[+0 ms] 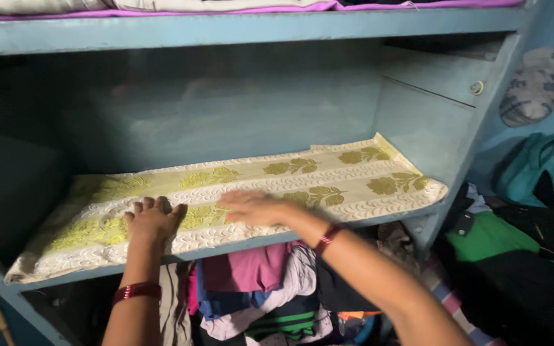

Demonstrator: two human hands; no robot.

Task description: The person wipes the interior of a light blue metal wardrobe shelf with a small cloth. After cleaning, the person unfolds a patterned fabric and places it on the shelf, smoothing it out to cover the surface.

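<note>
**Two hands smoothing a cloth on a shelf**

Nearest, below both hands, jumbled clothes (pixel 251 282) fill the lower shelf. The left hand (pixel 152 219) and right hand (pixel 254 207) lie flat and open on the cloth (pixel 328 182), gripping nothing. It seems a smoothing step; next likely calls for sweeping outward. The cloth's long axis runs left to right along the shelf (pixel 238 247), beyond the fingertips.

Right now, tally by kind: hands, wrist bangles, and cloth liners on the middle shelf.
Hands: 2, left hand and right hand, both flat on the liner
Red bangles: 2, left bangle, right bangle
Cream and green patterned liner: 1
Total: 5
</note>
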